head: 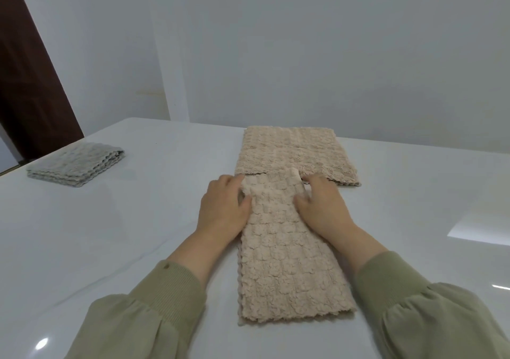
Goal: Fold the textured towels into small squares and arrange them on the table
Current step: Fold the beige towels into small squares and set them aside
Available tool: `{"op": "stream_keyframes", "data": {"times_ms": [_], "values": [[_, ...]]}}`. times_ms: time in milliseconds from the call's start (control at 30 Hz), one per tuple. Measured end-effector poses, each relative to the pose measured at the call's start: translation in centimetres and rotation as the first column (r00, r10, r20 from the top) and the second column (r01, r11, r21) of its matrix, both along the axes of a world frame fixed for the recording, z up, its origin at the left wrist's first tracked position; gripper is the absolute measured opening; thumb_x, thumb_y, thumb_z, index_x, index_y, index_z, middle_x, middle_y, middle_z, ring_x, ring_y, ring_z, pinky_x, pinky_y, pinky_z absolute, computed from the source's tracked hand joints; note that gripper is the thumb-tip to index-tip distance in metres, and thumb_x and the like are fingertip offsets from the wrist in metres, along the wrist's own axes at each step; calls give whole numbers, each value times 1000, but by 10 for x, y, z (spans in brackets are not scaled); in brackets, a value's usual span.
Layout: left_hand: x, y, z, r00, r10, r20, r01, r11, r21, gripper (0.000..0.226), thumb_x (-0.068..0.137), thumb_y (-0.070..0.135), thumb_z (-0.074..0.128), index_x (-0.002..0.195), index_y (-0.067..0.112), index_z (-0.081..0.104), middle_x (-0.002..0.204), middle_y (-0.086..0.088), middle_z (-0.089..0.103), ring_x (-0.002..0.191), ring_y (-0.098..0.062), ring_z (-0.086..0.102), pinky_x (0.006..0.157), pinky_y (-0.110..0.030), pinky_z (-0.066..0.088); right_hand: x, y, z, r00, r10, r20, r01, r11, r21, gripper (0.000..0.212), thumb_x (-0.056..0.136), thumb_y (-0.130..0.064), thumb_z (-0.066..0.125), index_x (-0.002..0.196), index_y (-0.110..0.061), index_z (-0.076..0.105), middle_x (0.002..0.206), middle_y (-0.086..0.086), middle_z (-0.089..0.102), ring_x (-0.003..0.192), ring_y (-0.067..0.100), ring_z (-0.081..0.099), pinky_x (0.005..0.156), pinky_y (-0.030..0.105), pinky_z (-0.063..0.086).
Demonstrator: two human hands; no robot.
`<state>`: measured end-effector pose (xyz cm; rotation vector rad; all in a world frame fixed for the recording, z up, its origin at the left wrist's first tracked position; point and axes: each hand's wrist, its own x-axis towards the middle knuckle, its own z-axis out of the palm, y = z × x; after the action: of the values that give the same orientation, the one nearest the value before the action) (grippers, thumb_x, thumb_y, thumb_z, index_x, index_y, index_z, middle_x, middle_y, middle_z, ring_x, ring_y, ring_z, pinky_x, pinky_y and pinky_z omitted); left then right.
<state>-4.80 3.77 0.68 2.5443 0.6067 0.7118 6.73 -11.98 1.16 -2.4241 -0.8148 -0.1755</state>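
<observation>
A beige textured towel lies folded into a long strip on the white table, running from the near edge away from me. My left hand grips its far left corner, thumb on top of the cloth. My right hand grips the far right corner, which is lifted slightly off the table. Beyond it a second beige towel lies flat and wider, its near edge touching the strip's far end.
A stack of grey folded towels sits at the table's far left edge. A pale wall stands close behind the table, and a dark brown door is at the left.
</observation>
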Motion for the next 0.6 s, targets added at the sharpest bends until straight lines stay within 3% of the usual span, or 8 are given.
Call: {"op": "stream_keyframes", "data": {"times_ms": [100, 167, 233, 300, 400, 500, 600], "values": [[3, 5, -9, 946, 22, -322, 26, 989, 143, 47, 98, 42, 27, 141, 25, 38, 142, 1, 42, 134, -25, 28, 107, -40, 28, -3, 4, -10, 996, 86, -11, -86, 977, -197, 54, 95, -39, 41, 141, -12, 35, 142, 8, 43, 131, 27, 35, 109, 42, 28], [4, 9, -11, 895, 53, -444, 15, 989, 150, 51, 97, 49, 23, 143, 29, 32, 147, 2, 35, 140, -26, 19, 112, -48, 20, 0, 5, -14, 998, 63, -13, -63, 945, -320, 56, 96, -45, 33, 143, -15, 32, 148, 4, 36, 137, 25, 27, 113, 48, 20], [4, 10, -11, 894, 89, -439, -34, 991, 132, 53, 95, 51, 24, 141, 27, 33, 147, 1, 33, 141, -26, 17, 112, -52, 17, 4, 5, -14, 1000, 5, -15, -9, 957, -289, 55, 96, -46, 32, 139, -12, 36, 144, 7, 41, 135, 27, 30, 111, 50, 22], [4, 10, -9, 921, 110, -373, -72, 991, 116, 57, 96, 49, 27, 147, 24, 22, 154, -2, 23, 143, -26, 13, 113, -52, 14, 10, 6, -13, 997, -73, -27, 66, 978, -200, 49, 96, -45, 33, 126, -8, 46, 134, 11, 49, 128, 31, 37, 107, 50, 28], [5, 6, -6, 966, -61, -251, 92, 989, 116, 57, 98, 47, 27, 150, 32, 7, 159, 2, 2, 146, -22, -3, 116, -50, 5, 18, 6, -11, 992, -112, -60, 99, 976, -193, 44, 95, -44, 30, 101, -8, 56, 123, 12, 54, 122, 33, 42, 103, 49, 33], [8, 1, -7, 885, -233, -403, 318, 935, 156, 55, 96, 55, 20, 148, 40, 10, 159, 9, -5, 144, -18, -16, 115, -50, -6, 20, 8, -10, 992, -99, -83, 80, 975, -208, 43, 95, -42, 31, 97, -10, 60, 120, 11, 54, 118, 31, 42, 102, 47, 33], [7, 7, -11, 826, -187, -532, 290, 950, 117, 60, 93, 62, 15, 148, 40, 4, 158, 10, -8, 144, -18, -18, 116, -51, -8, 18, 8, -10, 993, -89, -77, 74, 982, -175, 36, 94, -40, 33, 87, -13, 56, 115, 12, 55, 114, 32, 44, 99, 45, 35]]}}
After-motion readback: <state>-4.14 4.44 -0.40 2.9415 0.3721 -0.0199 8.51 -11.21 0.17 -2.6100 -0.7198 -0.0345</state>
